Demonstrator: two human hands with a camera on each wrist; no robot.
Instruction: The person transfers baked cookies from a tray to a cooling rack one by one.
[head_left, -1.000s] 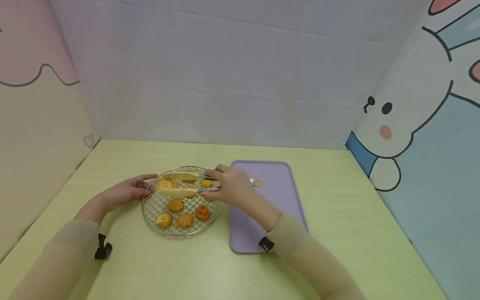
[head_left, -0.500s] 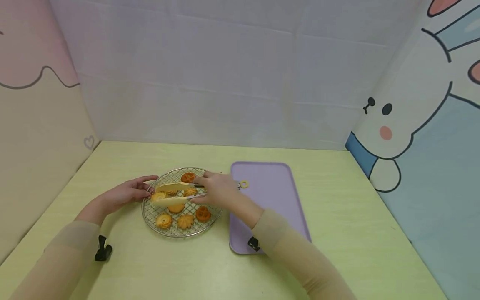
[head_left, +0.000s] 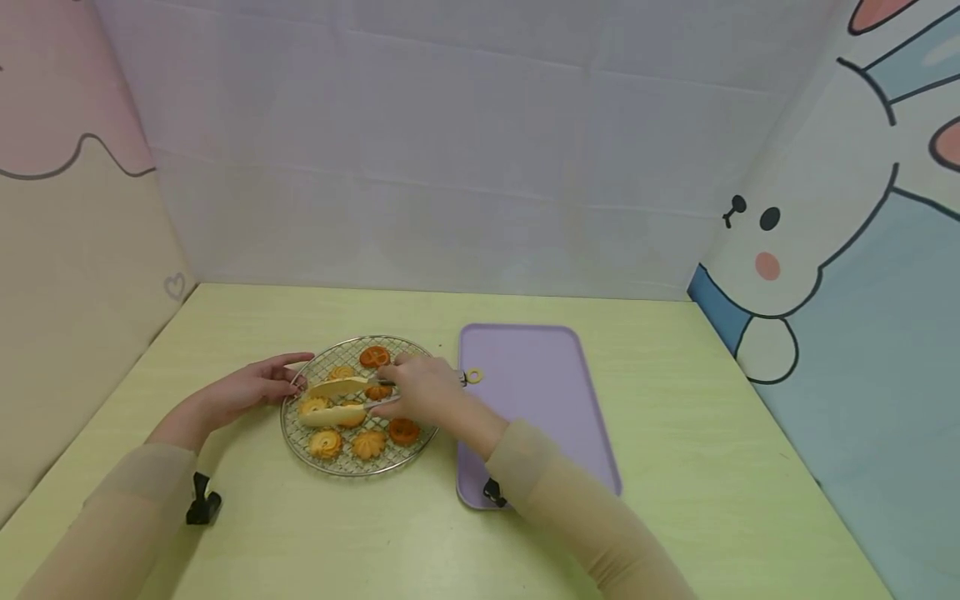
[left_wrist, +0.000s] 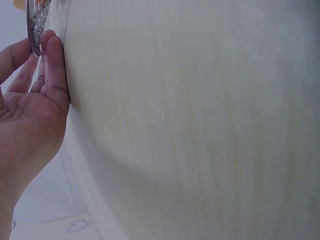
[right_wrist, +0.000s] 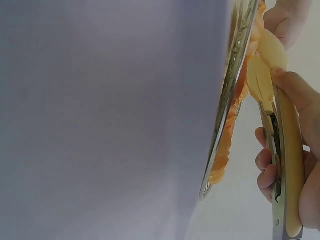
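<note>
A round wire rack bears several cookies of different shapes, among them a pretzel-like one and a flower-shaped one. At its left rim, my left hand pinches the edge between thumb and fingers; the left wrist view shows the fingers at the rack's rim. Yellow-tipped metal tongs are gripped in my right hand over the rack. Their spread tips stand on either side of a swirl cookie at the left; contact cannot be told. The right wrist view shows the tongs close above the cookies.
A purple rectangular tray lies to the right of the rack, with the right forearm crossing over its lower part. The pale yellow-green table reaches back to a white wall covering. Cartoon-printed panels flank both sides.
My right hand has moved left and nearer with the tongs, and their tips have come down around the left swirl cookie. The left hand stays at the rack's rim.
</note>
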